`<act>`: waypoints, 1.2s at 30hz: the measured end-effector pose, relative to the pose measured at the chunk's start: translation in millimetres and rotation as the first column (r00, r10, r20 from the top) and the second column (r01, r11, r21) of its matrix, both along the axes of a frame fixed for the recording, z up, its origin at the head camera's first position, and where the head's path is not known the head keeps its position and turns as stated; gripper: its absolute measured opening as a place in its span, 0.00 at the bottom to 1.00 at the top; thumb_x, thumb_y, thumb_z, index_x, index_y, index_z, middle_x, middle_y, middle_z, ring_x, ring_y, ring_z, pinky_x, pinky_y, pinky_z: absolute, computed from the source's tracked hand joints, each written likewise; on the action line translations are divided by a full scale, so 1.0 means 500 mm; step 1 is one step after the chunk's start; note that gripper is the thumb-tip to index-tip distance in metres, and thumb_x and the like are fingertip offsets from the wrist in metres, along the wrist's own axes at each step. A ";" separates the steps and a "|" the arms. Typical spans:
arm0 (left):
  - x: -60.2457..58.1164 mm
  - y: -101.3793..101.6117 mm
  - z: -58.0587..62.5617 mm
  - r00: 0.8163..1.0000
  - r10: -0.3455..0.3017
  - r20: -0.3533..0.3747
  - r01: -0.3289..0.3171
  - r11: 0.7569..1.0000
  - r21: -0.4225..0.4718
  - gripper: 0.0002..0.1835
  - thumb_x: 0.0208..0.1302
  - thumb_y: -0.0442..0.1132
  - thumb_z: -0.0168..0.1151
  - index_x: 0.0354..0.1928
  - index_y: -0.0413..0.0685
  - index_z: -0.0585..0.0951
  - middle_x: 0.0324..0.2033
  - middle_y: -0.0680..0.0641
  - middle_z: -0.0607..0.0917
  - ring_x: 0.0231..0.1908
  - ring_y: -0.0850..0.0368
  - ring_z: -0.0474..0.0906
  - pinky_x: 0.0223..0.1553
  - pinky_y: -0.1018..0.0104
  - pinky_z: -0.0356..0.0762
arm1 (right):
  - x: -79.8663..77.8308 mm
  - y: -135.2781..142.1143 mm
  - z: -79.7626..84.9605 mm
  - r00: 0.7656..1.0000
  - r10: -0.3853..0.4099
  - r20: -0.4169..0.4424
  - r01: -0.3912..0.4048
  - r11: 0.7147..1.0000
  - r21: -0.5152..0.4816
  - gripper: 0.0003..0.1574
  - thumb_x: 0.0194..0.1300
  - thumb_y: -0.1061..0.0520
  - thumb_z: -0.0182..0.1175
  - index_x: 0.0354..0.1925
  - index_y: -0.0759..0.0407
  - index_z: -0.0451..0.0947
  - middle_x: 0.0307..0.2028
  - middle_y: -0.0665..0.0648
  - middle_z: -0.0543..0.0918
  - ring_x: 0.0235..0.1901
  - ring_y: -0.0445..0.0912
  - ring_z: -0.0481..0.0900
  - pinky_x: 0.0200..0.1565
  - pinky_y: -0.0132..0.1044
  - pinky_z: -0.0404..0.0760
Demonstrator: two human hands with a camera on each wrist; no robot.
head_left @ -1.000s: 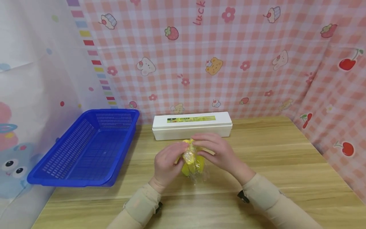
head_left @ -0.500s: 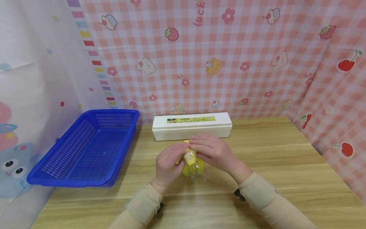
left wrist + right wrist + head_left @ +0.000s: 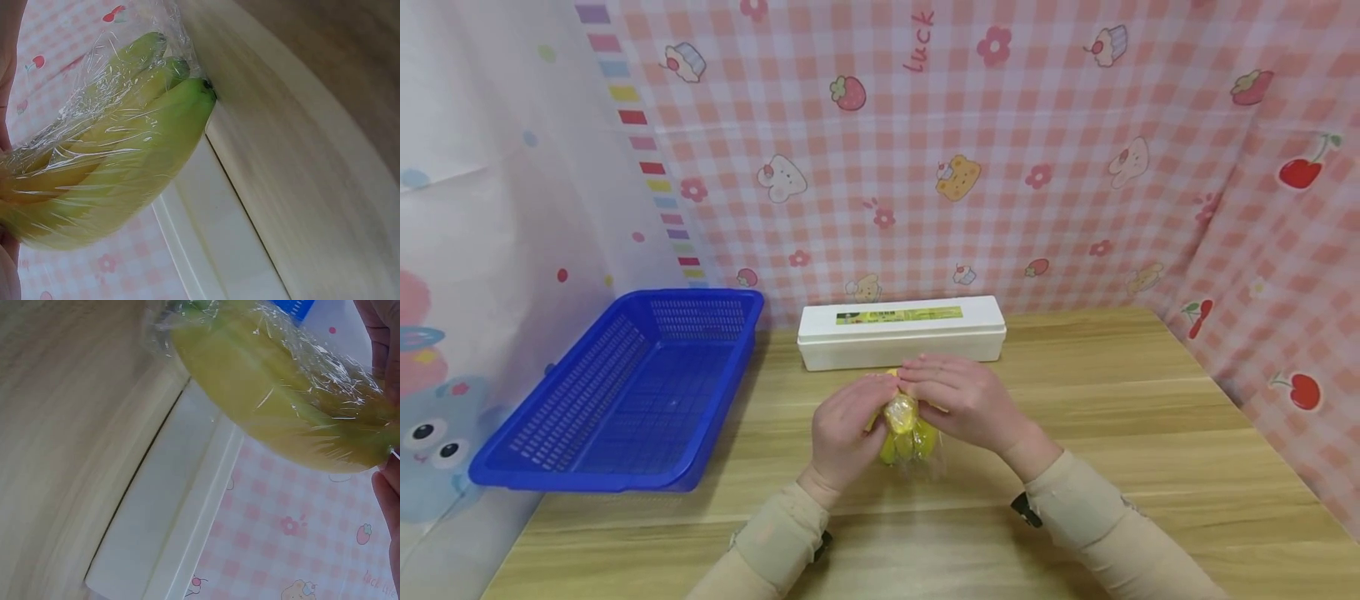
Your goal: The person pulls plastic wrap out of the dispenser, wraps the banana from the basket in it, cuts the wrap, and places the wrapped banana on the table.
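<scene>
A bunch of yellow-green bananas point(image 3: 908, 443), covered in clear cling film, stands on the table in the head view with its stem end up. My left hand point(image 3: 846, 425) grips the wrapped top from the left. From the right, my right hand point(image 3: 966, 400) holds the same end, its fingertips meeting the left ones above it. In the left wrist view the bananas point(image 3: 119, 156) show green tips against the wood, with wrinkled film around them. Film also covers the bananas point(image 3: 269, 387) in the right wrist view. Fingers hide much of the stem.
Behind the hands lies a long white box point(image 3: 901, 342) with a yellow-green label on its lid. A blue plastic basket point(image 3: 718, 417) stands at the left of the wooden table point(image 3: 1120, 392). Patterned cloth hangs behind and at both sides.
My right hand's fingers have closed in over the wrapped top, where they stood more apart a second ago. The left hand has shifted slightly right. The bananas stay about in place.
</scene>
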State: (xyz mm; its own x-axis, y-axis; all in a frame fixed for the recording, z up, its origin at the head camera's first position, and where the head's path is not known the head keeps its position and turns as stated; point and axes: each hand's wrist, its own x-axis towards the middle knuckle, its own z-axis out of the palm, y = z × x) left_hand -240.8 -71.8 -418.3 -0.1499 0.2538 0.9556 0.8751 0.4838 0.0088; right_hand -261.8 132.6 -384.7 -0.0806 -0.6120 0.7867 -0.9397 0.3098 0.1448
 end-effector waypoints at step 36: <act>-0.014 -0.022 0.030 0.999 0.039 -0.022 -0.033 0.977 0.209 0.13 0.48 0.23 0.64 0.39 0.34 0.80 0.40 0.41 0.87 0.37 0.45 0.85 0.45 0.60 0.82 | 0.009 0.018 -0.060 0.548 -0.145 0.824 0.298 0.954 -0.031 0.36 0.62 0.58 0.70 0.65 0.63 0.71 0.54 0.62 0.82 0.51 0.54 0.82 0.52 0.51 0.80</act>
